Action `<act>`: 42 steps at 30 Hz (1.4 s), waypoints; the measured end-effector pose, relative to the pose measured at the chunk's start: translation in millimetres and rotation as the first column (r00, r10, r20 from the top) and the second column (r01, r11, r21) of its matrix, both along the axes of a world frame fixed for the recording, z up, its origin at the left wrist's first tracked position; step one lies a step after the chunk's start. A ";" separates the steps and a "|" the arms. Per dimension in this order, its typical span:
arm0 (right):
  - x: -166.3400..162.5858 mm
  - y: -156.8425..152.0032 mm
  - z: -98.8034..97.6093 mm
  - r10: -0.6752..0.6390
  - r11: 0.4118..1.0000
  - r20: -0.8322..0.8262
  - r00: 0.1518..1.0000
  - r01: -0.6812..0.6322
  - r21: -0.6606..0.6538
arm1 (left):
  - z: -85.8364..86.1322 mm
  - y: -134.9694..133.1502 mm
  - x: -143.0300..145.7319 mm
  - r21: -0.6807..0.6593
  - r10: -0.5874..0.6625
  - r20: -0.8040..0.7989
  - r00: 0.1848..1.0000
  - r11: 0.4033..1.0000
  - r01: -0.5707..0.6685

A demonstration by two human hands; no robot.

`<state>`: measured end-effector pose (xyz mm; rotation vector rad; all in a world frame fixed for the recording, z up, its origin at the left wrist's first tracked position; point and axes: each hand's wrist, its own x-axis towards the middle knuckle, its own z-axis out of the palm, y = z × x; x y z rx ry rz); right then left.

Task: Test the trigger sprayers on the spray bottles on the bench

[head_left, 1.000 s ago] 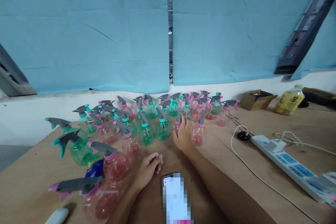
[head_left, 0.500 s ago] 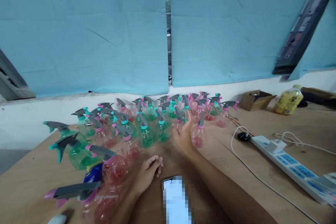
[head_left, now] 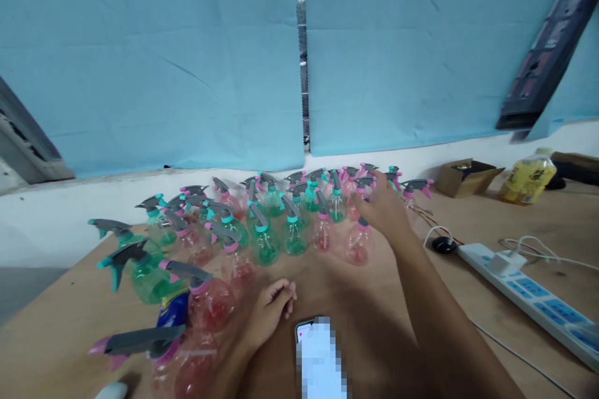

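Observation:
My right hand (head_left: 386, 209) is over the right end of a group of spray bottles, thumb and a raised finger apart, with no bottle in its grip. Just below its thumb stands a pink spray bottle (head_left: 358, 244), its trigger head partly hidden by the hand. My left hand (head_left: 274, 308) rests on the table with fingers loosely curled and nothing seen in them. Beside it on the left is another pink spray bottle (head_left: 241, 269). A green spray bottle (head_left: 294, 235) and a slim-necked pink one (head_left: 322, 234) stand in the front row.
A phone (head_left: 322, 361) with a blurred screen lies near the front edge. On the right are a white power strip (head_left: 528, 296) with cables, an open cardboard box (head_left: 468, 179) and a yellow-labelled drink bottle (head_left: 528, 179). A blue packet (head_left: 173, 310) sits among the left bottles.
My right hand has moved right and farther forward, away from the slim-necked pink bottle, now uncovered. My left hand stays in place. The view has shifted slightly.

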<state>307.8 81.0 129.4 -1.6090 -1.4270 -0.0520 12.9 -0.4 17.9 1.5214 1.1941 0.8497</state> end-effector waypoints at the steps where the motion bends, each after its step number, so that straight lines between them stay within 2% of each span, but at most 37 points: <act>1: 6.7 1.5 -2.5 -0.015 0.996 0.027 1.000 0.017 -0.082 | -0.7 0.2 -0.1 -0.001 0.001 -0.002 1.000 1.000 -0.001; 5: 23.5 7.6 -12.1 0.059 0.942 0.137 0.989 -0.009 -0.336 | -4.4 1.4 -1.4 0.004 0.021 -0.014 1.000 1.000 -0.021; 9: 23.1 5.0 -8.0 0.247 0.886 0.184 0.951 -0.145 -0.441 | -4.8 2.0 -1.7 0.003 0.022 -0.022 1.000 1.000 -0.022; 11: 15.6 -2.0 -0.3 0.402 0.848 0.181 0.898 -0.290 -0.444 | -3.9 2.1 -1.1 0.002 0.015 -0.020 1.000 1.000 -0.015; 14: -5.2 -14.4 10.0 0.630 0.743 0.128 0.766 -0.546 -0.387 | -3.5 2.6 -0.6 0.001 0.019 -0.016 1.000 1.000 -0.019; 17: -35.2 -20.4 9.6 0.753 0.642 0.077 0.654 -0.703 -0.307 | -4.8 3.0 -1.5 0.006 0.020 -0.020 1.000 1.000 -0.019; 19: -57.8 -19.2 1.3 0.798 0.589 0.022 0.602 -0.773 -0.236 | -5.7 3.0 -2.6 0.011 0.020 -0.022 1.000 1.000 -0.019; 21: -80.1 -15.2 -12.0 0.830 0.538 -0.090 0.551 -0.833 -0.131 | -6.1 2.9 -3.4 0.018 0.025 -0.020 0.999 1.000 -0.024; 23: -100.3 -10.5 -27.6 0.836 0.491 -0.278 0.473 -0.871 -0.005 | -6.1 2.9 -3.7 0.029 0.029 -0.015 0.999 0.999 -0.029; 24: -109.0 -8.4 -35.3 0.823 0.489 -0.363 0.437 -0.870 0.061 | -6.0 3.0 -3.5 0.035 0.029 -0.012 0.999 0.999 -0.029; 26: -123.4 -5.3 -49.2 0.791 0.532 -0.472 0.391 -0.820 0.212 | -6.0 3.5 -3.1 0.036 0.027 -0.006 1.000 0.999 -0.027; 28: -133.2 -3.8 -60.7 0.793 0.547 -0.503 0.343 -0.765 0.340 | -6.6 4.1 -2.7 0.032 0.026 -0.002 1.000 0.999 -0.026; 29: -136.6 -3.5 -65.7 0.801 0.537 -0.508 0.317 -0.756 0.375 | -7.1 4.3 -2.7 0.031 0.027 -0.003 1.000 0.999 -0.027; 32: -142.2 -3.0 -78.8 0.803 0.481 -0.545 0.240 -0.801 0.356 | -8.7 4.9 -2.8 0.036 0.022 -0.011 1.000 0.999 -0.021; 37: -138.4 1.9 -84.1 0.790 0.411 -0.580 0.199 -0.874 0.260 | -6.9 5.1 -2.9 0.040 0.007 -0.027 1.000 0.999 -0.006; 42: -123.5 3.7 -67.2 0.793 0.209 -0.604 0.078 -0.966 0.150 | -4.7 3.8 -2.8 0.032 0.004 -0.046 0.999 0.999 -0.003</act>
